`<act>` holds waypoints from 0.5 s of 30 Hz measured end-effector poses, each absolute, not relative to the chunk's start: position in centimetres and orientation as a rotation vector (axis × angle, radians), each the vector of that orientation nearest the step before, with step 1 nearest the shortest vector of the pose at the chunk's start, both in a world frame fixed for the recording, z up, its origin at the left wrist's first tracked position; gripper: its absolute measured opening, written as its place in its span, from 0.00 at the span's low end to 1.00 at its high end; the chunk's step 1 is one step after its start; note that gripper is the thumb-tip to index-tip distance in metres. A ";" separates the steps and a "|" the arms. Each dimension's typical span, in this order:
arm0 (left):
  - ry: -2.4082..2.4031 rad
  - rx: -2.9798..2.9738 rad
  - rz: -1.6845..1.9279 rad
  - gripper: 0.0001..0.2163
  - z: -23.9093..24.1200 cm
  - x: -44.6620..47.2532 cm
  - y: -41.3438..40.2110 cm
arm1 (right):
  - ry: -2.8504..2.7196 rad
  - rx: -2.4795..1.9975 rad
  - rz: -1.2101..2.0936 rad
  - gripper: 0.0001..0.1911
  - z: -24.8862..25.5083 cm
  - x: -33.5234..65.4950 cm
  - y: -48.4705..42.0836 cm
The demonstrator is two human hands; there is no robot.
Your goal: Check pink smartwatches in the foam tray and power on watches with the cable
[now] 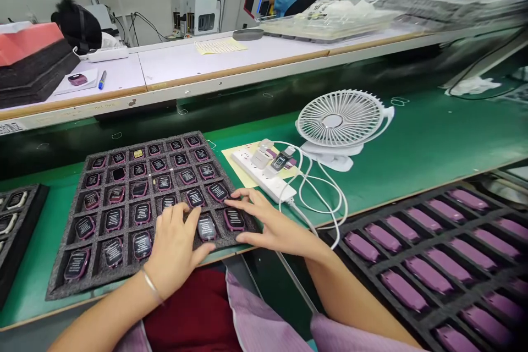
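A dark grey foam tray lies before me, with purple-rimmed smartwatches in its compartments; most of their screens are lit with lines of text. One watch in the back row has a yellow screen. My left hand is over the tray's front part, fingers apart and bent down, hiding some compartments. Just right of its thumb and forefinger sits a watch. My right hand is at the tray's right edge with spread fingers, its fingertips close to a watch. Neither hand holds anything visible.
Right of the tray lie a white power strip with chargers and looped cables, and a white fan. A second tray of purple pieces fills the lower right. Another tray is at left. A raised shelf runs behind.
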State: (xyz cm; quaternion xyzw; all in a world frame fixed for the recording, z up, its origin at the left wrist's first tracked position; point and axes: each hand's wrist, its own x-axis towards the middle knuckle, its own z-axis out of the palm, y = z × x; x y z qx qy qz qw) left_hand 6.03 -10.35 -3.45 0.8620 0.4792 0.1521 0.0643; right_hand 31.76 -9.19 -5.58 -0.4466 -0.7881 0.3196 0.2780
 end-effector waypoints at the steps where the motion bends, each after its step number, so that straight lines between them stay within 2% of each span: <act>1: 1.435 2.617 0.522 0.29 -3.2 5.1 -10.7 | -2.074 -1.200 0.888 0.33 -5.5 31.9 -9.2; 3: 1.466 2.622 0.698 0.31 -2.6 2.2 -11.3 | -1.936 -1.231 0.935 0.32 -5.5 32.1 -8.9; 5: 1.714 2.515 0.895 0.30 -2.0 -2.0 -11.9 | -1.737 -1.310 0.985 0.31 -5.8 32.0 -8.3; 9: 2.382 1.803 0.980 0.32 -2.0 -11.5 -13.7 | -1.358 -1.403 1.231 0.37 -6.9 31.3 -5.8; 11: 2.370 1.399 0.865 0.27 -2.9 -14.7 -15.1 | -1.217 -1.429 1.337 0.38 -6.9 31.0 -4.5; 15: 2.042 0.951 1.085 0.21 -4.9 -16.6 -16.9 | -0.976 -1.417 1.522 0.34 -5.7 30.4 -2.5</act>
